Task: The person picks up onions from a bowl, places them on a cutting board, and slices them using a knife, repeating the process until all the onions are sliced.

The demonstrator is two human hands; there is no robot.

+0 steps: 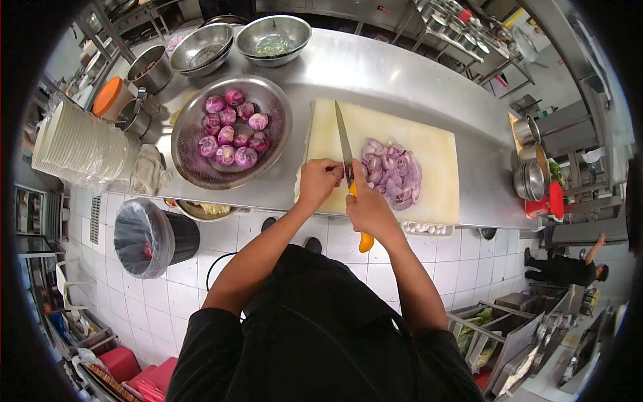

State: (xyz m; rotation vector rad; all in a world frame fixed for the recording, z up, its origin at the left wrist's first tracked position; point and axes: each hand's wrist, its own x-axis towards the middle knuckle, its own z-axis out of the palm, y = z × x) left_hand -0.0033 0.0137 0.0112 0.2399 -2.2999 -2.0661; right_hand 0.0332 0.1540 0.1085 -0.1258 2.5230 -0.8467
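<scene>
My right hand point(368, 206) is wrapped round the yellow handle of a knife point(345, 137), whose blade points away over the cutting board point(439, 157). Beside the blade, my left hand point(321, 182) is closed at the board's near left edge, its fingertips pressed together; what they hold, if anything, is too small to make out. Sliced purple onion point(392, 173) lies heaped just right of the knife. Left of the board, a wide perforated metal bowl point(278, 127) holds several peeled whole red onions point(226, 136).
Two metal bowls point(274, 37) stand at the back left, near stacked white containers point(80, 144) and an orange-lidded tub point(108, 97). A lined bin point(140, 238) is below the counter point(375, 67). Another person point(566, 269) stands far right, near metal pots point(529, 181).
</scene>
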